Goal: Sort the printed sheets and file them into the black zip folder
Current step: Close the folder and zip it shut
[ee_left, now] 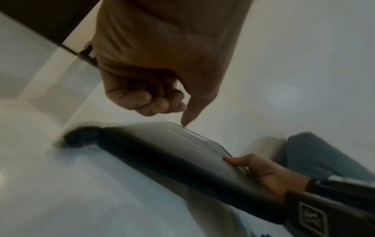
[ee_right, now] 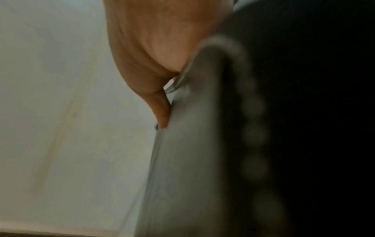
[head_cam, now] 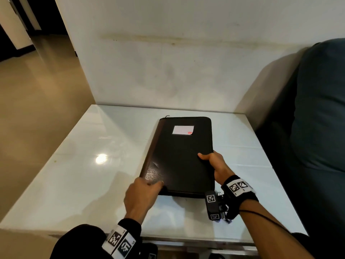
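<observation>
Looks like you're positioning the closed black zip folder (head_cam: pixel 179 156): right hand (head_cam: pixel 216 165) grips its edge, left hand (head_cam: pixel 143 191), fingers curled, pinches its near corner. No sheets visible; probably unzip it next.

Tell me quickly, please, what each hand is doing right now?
Left hand: grips the near left corner of the closed black zip folder.
Right hand: grips its right edge, thumb on top.
</observation>
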